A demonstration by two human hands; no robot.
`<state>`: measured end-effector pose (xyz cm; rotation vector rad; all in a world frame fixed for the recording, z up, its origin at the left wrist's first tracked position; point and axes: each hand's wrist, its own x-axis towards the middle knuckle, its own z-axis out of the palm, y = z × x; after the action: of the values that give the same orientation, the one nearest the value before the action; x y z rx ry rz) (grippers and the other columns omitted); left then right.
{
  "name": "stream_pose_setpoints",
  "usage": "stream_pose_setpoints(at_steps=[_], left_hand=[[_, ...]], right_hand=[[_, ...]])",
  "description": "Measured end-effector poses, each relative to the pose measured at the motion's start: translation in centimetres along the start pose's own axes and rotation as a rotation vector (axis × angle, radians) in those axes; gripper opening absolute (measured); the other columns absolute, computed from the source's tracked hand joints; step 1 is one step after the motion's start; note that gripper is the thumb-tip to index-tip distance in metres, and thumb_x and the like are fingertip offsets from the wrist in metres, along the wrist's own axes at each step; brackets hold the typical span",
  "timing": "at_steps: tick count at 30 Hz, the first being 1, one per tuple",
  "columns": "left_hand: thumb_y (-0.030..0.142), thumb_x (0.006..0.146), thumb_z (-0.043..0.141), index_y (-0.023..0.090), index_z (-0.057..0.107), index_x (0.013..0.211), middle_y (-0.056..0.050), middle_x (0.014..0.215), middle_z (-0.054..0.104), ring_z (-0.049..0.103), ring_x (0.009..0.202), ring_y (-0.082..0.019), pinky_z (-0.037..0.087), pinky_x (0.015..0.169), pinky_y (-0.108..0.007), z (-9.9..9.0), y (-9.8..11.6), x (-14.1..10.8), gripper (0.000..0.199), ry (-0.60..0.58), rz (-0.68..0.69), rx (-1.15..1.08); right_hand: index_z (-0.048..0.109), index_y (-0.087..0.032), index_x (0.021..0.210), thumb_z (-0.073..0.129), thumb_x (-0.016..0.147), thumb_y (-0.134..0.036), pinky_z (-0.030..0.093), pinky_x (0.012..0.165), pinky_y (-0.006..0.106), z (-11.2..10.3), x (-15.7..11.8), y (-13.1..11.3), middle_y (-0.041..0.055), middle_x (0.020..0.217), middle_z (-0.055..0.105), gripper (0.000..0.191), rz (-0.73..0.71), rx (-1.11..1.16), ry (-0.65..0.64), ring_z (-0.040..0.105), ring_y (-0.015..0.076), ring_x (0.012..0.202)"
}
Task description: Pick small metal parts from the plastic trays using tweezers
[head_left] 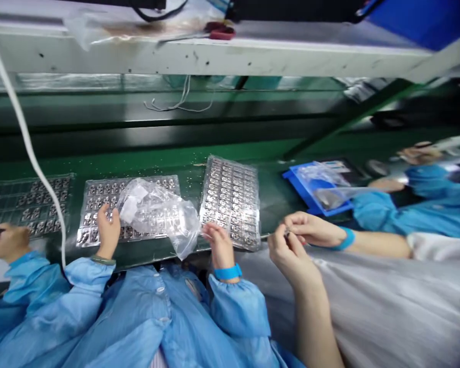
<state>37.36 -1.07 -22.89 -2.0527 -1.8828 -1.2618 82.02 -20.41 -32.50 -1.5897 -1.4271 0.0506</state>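
Observation:
My left hand (108,231) rests on a clear plastic tray (99,230) of small metal parts, its fingers close to a crumpled clear plastic bag (157,214) lying over the tray. My right hand (219,245) is at the bag's right edge and seems to pinch it. Beside that hand, a second tray of metal parts (230,202) lies tilted on the belt, its lower edge by my fingers. The bag hides part of the first tray.
A third tray (26,204) lies at the left, under a hanging white cable (23,128). Co-workers' hands are at both sides, one pair (295,240) holding a small tool. A blue tray (314,186) sits on the green belt (230,153), beneath a white shelf (214,59).

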Motion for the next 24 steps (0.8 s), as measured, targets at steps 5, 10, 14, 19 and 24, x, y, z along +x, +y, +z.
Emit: stream_pose_setpoints(at_steps=[5, 10, 14, 19, 24], left_hand=[[0.051, 0.079, 0.049, 0.007, 0.046, 0.121, -0.018, 0.117, 0.052, 0.049, 0.110, -0.025, 0.035, 0.096, -0.038, 2.0, -1.4, 3.7, 0.061, -0.226, -0.087, 0.175], [0.053, 0.073, 0.055, 0.011, 0.043, 0.126, -0.014, 0.106, 0.058, 0.055, 0.097, -0.026, 0.040, 0.086, -0.039, 3.1, -1.0, 5.2, 0.069, -0.432, -0.160, 0.231], [0.053, 0.070, 0.056, 0.008, 0.054, 0.113, -0.014, 0.094, 0.061, 0.056, 0.088, -0.027, 0.041, 0.081, -0.038, 3.4, -1.5, 5.7, 0.063, -0.528, -0.134, 0.305], [0.046, 0.069, 0.054, 0.010, 0.064, 0.088, -0.012, 0.087, 0.061, 0.055, 0.085, -0.026, 0.042, 0.081, -0.037, 2.9, -1.7, 6.0, 0.042, -0.569, -0.077, 0.243], [0.051, 0.074, 0.052, 0.012, 0.059, 0.094, -0.010, 0.095, 0.061, 0.055, 0.091, -0.022, 0.041, 0.087, -0.035, 1.5, -0.7, 5.2, 0.044, -0.530, -0.094, -0.041]], right_hand=[[0.062, 0.005, 0.090, 0.024, 0.074, 0.017, 0.049, 0.085, 0.027, 0.3, 0.2, -1.8, 0.0210, 0.097, 0.060, 0.043, -0.430, -1.001, -0.189, 0.057, 0.0203, 0.103], [0.064, 0.002, 0.090, 0.042, 0.067, 0.021, 0.052, 0.076, 0.018, -0.4, 0.6, -3.1, 0.0115, 0.090, 0.064, 0.037, -0.650, -1.428, -0.256, 0.061, 0.0143, 0.090], [0.065, 0.002, 0.088, 0.042, 0.068, 0.021, 0.052, 0.076, 0.018, -0.6, 0.7, -3.5, 0.0117, 0.089, 0.064, 0.035, -0.667, -1.455, -0.285, 0.062, 0.0144, 0.088], [0.065, 0.000, 0.088, 0.045, 0.069, 0.018, 0.052, 0.078, 0.018, -0.7, 0.5, -3.9, 0.0113, 0.090, 0.064, 0.033, -0.640, -1.481, -0.270, 0.061, 0.0143, 0.093], [0.066, -0.003, 0.088, 0.059, 0.065, 0.011, 0.052, 0.078, 0.018, -0.5, 0.5, -3.8, 0.0088, 0.088, 0.064, 0.028, -0.758, -1.683, -0.219, 0.060, 0.0143, 0.090]])
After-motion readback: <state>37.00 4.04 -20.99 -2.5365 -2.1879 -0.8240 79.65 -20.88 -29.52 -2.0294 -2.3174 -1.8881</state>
